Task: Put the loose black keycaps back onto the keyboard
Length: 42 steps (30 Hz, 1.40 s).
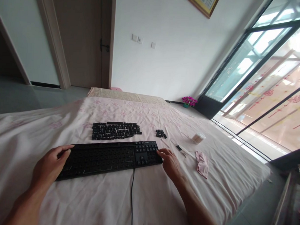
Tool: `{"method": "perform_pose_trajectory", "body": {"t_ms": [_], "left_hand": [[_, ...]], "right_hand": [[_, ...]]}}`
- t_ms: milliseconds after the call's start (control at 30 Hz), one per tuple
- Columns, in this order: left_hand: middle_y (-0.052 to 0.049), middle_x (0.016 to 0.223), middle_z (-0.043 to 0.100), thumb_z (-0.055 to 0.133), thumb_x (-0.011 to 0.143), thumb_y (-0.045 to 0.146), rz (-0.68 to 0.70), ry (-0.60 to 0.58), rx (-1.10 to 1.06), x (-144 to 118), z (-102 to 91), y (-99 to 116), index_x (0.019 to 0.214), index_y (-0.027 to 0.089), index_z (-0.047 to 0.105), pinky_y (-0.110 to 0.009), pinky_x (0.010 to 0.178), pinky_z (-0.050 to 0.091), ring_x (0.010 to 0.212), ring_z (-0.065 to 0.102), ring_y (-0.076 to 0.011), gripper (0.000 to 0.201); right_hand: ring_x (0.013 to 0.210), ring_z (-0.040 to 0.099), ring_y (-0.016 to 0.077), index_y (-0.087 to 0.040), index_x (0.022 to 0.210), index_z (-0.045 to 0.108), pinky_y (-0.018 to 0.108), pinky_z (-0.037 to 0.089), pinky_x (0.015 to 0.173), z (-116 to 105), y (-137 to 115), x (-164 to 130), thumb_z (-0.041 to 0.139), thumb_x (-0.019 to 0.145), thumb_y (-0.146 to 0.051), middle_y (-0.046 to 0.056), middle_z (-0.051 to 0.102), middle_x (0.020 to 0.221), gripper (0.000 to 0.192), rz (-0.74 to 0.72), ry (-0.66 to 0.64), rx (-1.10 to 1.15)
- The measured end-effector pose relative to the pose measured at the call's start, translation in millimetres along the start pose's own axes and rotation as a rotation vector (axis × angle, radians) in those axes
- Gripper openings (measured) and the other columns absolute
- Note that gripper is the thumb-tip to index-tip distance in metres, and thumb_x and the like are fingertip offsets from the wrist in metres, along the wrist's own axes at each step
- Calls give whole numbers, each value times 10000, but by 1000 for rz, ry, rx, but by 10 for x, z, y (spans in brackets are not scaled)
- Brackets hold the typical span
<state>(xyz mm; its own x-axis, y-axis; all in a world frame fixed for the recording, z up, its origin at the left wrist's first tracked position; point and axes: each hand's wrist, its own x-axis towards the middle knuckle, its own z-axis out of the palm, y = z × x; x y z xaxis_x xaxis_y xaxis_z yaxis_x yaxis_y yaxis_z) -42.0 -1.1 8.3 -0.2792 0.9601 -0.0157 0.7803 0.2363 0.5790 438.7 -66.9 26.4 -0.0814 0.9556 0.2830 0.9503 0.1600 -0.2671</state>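
Black keyboard [109, 157] on bed, left hand [48, 166] and right hand [170, 162] at its ends

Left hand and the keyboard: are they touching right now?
Touching. The head view shows the left hand resting on the left end of the black keyboard, fingers lying over its top corner with no gap.

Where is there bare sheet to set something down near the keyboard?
Bare sheet lies in front of the keyboard, split only by its cable, and left of the left hand. It is crowded behind, with loose keys, and right of the right hand, with cloth and tools.
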Motion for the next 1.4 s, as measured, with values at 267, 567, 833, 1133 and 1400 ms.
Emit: {"method": "perform_pose_trajectory", "body": {"t_ms": [267, 567, 833, 1133, 1400], "left_hand": [[-31, 1125, 683, 381, 866, 486, -13, -6, -38, 42, 19, -15, 1141, 308, 629, -343, 802, 462, 967, 644, -260, 411], [-15, 1082, 695, 410, 821, 530, -38, 5, -92, 94, 76, -115, 1054, 368, 646, -376, 781, 482, 903, 665, -282, 369], [-18, 1037, 705, 425, 813, 544, -41, 15, -142, 134, 134, -177, 1037, 384, 642, -419, 833, 484, 947, 664, -310, 350], [-12, 1044, 704, 431, 815, 544, -44, 14, -142, 145, 144, -191, 1046, 406, 636, -444, 855, 480, 952, 661, -315, 338], [-4, 1049, 712, 404, 825, 562, -52, 12, -107, 157, 146, -200, 1067, 405, 631, -413, 842, 492, 964, 668, -301, 367]], "right_hand": [[972, 658, 178, -276, 981, 752, 323, 498, 887, 111, 434, 271, 402, 784, -96, 19, 705, 1079, 440, 182, 215, 183], [920, 678, 201, -242, 1048, 734, 304, 498, 825, 163, 856, 758, 470, 833, -250, 52, 724, 1051, 340, 326, 304, 152], [939, 658, 198, -254, 999, 754, 269, 475, 779, 110, 768, 1497, 555, 839, -293, 35, 731, 1012, 258, 304, 128, 17], [1067, 556, 211, -284, 839, 781, 271, 390, 883, 59, 773, 1962, 673, 757, -226, 37, 732, 974, 147, 215, -48, -147], [1041, 550, 240, -287, 773, 786, 304, 376, 860, 83, 821, 2002, 729, 688, -219, 60, 731, 803, 123, 213, -140, -226]]}}
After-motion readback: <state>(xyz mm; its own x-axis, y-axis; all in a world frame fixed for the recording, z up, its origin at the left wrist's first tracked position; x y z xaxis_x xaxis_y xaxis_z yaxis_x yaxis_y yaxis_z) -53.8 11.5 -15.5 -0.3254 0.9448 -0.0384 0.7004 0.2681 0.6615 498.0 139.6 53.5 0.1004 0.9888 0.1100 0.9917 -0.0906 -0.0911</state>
